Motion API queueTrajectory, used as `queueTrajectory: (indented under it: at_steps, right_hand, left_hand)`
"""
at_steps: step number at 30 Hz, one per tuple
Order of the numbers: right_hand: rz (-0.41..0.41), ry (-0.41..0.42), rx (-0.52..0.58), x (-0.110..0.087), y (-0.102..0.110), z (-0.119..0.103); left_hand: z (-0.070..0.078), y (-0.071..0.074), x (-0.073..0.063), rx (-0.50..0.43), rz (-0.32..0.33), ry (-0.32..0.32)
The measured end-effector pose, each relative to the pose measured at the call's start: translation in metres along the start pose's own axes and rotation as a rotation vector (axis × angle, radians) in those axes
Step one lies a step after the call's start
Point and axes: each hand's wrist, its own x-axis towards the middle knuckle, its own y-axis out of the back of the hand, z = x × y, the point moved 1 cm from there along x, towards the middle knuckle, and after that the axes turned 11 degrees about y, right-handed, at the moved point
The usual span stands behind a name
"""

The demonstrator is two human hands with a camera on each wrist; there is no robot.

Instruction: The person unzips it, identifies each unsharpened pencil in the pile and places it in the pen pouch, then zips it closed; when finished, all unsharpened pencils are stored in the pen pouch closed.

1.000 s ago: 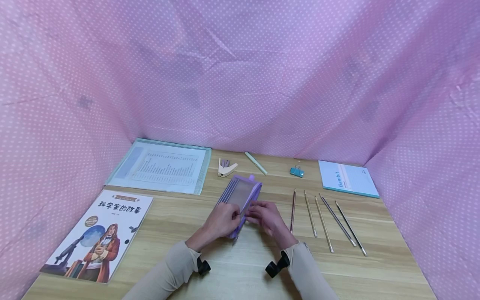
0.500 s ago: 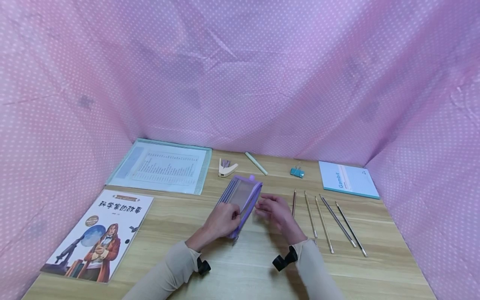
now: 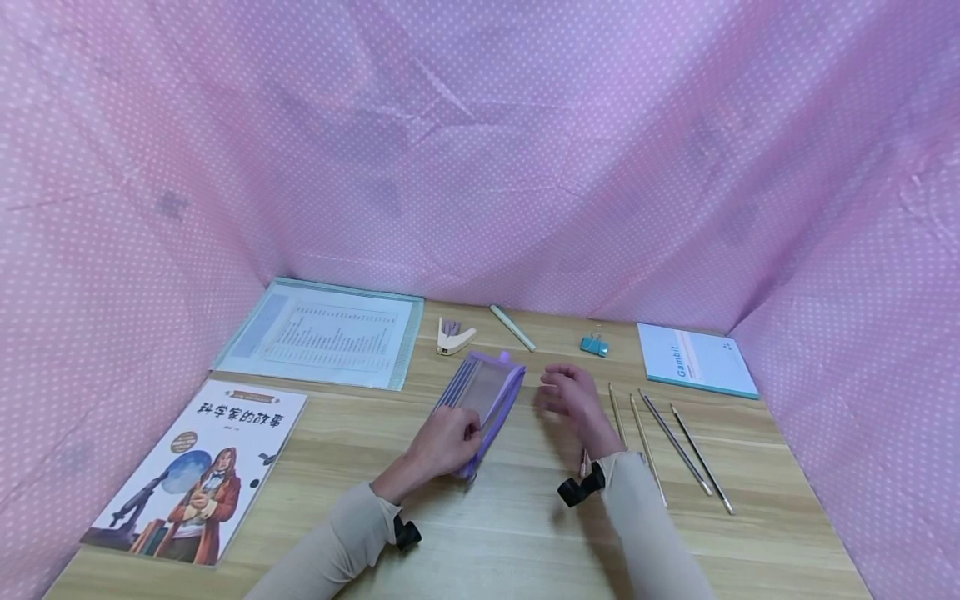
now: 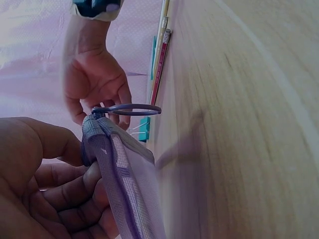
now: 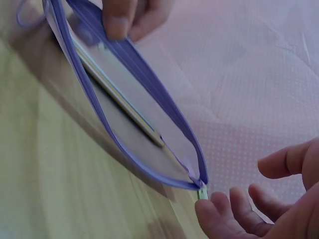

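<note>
In the head view a purple mesh pencil case [image 3: 489,385] lies tilted at the middle of the table. My left hand [image 3: 447,439] pinches its near edge between thumb and fingers. The right wrist view looks into its unzipped mouth, where a slim pencil-like stick [image 5: 122,102] lies inside. To the right of the case, apart from it, my right hand [image 3: 579,406] hovers with relaxed fingers and nothing in them. A dark red pencil [image 4: 160,64] lies near that hand, mostly hidden by it in the head view. Several more pencils [image 3: 649,446] are spread further right.
Along the back are a clear document folder [image 3: 330,337], a cream stapler-like tool [image 3: 454,340], a pale green pen [image 3: 513,327], a teal binder clip [image 3: 594,345] and a light blue notebook [image 3: 697,358]. A picture book [image 3: 198,471] lies front left. Pink dotted cloth [image 3: 480,167] encloses the table.
My right hand has left the pencil case's edge and moved right and away from me, towards the pencils. The left hand and the case have stayed in place.
</note>
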Motion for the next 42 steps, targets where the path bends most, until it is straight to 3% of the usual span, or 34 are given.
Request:
queueTrajectory:
  at_steps: [12,17,23,33,42]
  right_hand:
    - [-0.147,0.016,-0.143,0.035,-0.007,-0.004]
    - [-0.148,0.049,-0.227,0.047,-0.015,-0.002]
    - [-0.163,0.061,-0.241,0.060,-0.022,0.005]
    - [-0.256,0.104,-0.300,0.067,-0.027,0.011]
    - [-0.214,0.140,-0.372,0.062,-0.020,0.011]
  left_hand:
    - [0.000,0.000,0.000,0.012,0.016,-0.014]
    - [-0.001,0.000,0.001,0.019,0.008,-0.009]
    - [0.000,0.000,0.001,0.017,-0.003,-0.005]
    - [-0.003,-0.003,0.002,0.039,-0.001,-0.013]
    - [-0.003,-0.001,0.003,0.072,-0.014,-0.008]
